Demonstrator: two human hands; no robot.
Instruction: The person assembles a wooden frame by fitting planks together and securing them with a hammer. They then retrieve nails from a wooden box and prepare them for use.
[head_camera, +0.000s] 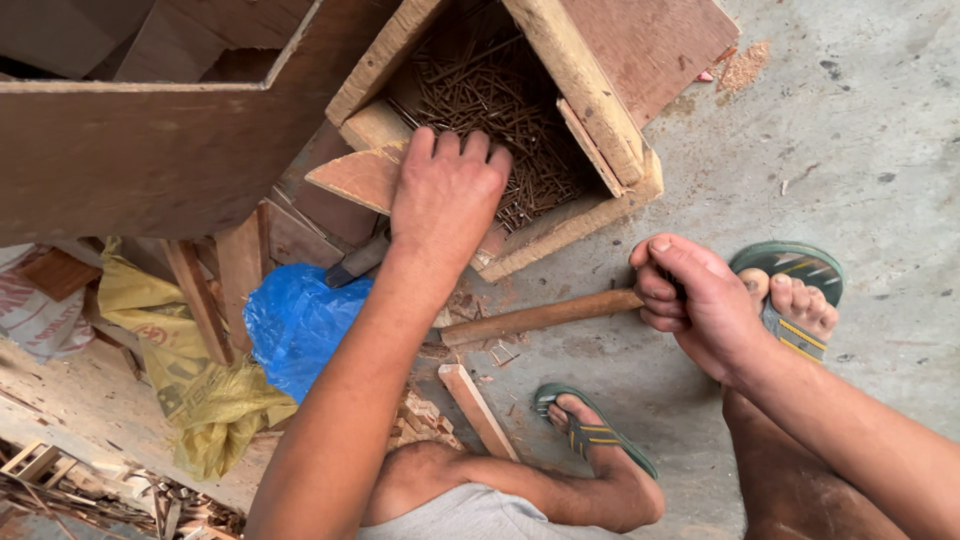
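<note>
My left hand (447, 195) reaches into a rough wooden box (590, 115) filled with several rusty brown nails (490, 95); the fingers are curled down among the nails at the box's near edge. My right hand (695, 300) is closed around the end of a hammer's wooden handle (540, 316), which lies across the concrete floor. The hammer's dark metal head (357, 260) shows to the left, beyond my left forearm. I am squatting, with both feet in green flip-flops (790, 290) below the hands.
A large plywood panel (150, 150) stands at the upper left. A blue plastic bag (300, 325) and a yellow sack (190, 385) lie at the left. A short wooden strip (478, 410) and wood scraps (60, 480) rest on the floor.
</note>
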